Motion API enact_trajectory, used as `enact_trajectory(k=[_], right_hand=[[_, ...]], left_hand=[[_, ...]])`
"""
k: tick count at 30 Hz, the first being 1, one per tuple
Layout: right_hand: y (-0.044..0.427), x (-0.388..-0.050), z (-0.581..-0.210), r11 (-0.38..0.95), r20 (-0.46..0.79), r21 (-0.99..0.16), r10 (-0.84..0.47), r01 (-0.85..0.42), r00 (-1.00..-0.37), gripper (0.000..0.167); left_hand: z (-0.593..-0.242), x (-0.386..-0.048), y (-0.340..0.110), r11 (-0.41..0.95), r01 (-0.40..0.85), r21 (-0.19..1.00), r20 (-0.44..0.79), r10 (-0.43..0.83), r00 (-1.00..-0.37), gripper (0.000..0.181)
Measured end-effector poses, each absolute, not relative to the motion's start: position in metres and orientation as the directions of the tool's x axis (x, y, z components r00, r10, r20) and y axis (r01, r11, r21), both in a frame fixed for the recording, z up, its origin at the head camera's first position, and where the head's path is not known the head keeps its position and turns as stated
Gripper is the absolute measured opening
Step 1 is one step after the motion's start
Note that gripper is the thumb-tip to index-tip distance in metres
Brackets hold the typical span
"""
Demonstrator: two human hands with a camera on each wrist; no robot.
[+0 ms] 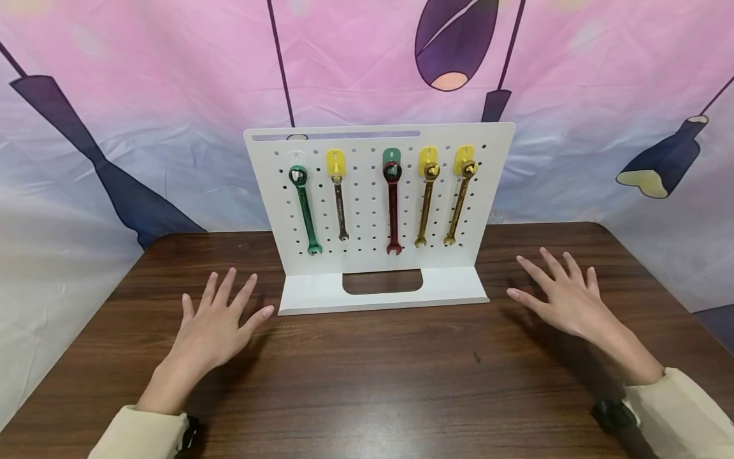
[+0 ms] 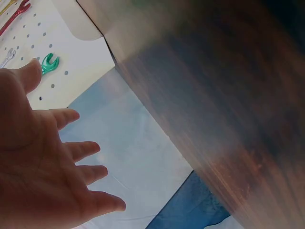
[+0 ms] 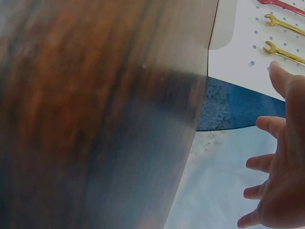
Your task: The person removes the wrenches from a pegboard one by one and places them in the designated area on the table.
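My left hand [image 1: 212, 331] is spread above the table to the left of a white pegboard stand [image 1: 375, 210], its fingers straight and holding nothing. On the other side, my right hand [image 1: 568, 303] is likewise spread, with no object in it. Several wrenches hang on the board: a green wrench [image 1: 306, 210], a small silver wrench [image 1: 341, 210], a dark red wrench [image 1: 392, 207], and two gold ones, a left gold wrench [image 1: 426, 207] and a right gold wrench [image 1: 459, 204]. The left wrist view shows the green wrench's open end [image 2: 50, 63] beyond my thumb.
A dark brown wooden table [image 1: 367, 376] carries the stand. Yellow, green and whitish hooks hold the wrenches, among them a yellow hook [image 1: 336, 162]. Behind the table hangs a pink and blue patterned cloth [image 1: 355, 64].
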State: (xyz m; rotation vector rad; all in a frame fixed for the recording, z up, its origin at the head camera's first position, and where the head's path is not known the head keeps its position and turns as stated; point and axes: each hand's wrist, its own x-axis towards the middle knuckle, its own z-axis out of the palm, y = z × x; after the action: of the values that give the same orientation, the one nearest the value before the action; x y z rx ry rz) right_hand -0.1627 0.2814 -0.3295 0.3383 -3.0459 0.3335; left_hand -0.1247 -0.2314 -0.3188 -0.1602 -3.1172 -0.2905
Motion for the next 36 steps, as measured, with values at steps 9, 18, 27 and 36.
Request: enact_trajectory(k=[9,18,27,36], right_hand=[[0.28,-0.163,-0.328,0.951,0.061,-0.217,-0.21,-0.218,-0.976,0.075],[0.277,-0.166,-0.321,0.939,0.075,-0.237,-0.238,-0.249,-0.968,0.075],[0.275,-0.175,-0.309,0.886,0.097,-0.324,-0.316,-0.331,-0.944,0.073],[0.274,-0.19,-0.3,0.823,-0.003,-0.495,-0.322,-0.278,-0.947,0.068]], left_hand=[[-0.319,-0.126,-0.233,0.977,0.099,0.187,0.01,0.098,-0.995,0.079],[-0.313,-0.128,-0.232,0.975,0.1,0.199,0.015,0.099,-0.995,0.081],[-0.308,-0.131,-0.23,0.963,0.098,0.25,0.033,0.093,-0.995,0.083],[-0.302,-0.133,-0.223,0.937,0.124,0.327,0.076,0.105,-0.992,0.075]])
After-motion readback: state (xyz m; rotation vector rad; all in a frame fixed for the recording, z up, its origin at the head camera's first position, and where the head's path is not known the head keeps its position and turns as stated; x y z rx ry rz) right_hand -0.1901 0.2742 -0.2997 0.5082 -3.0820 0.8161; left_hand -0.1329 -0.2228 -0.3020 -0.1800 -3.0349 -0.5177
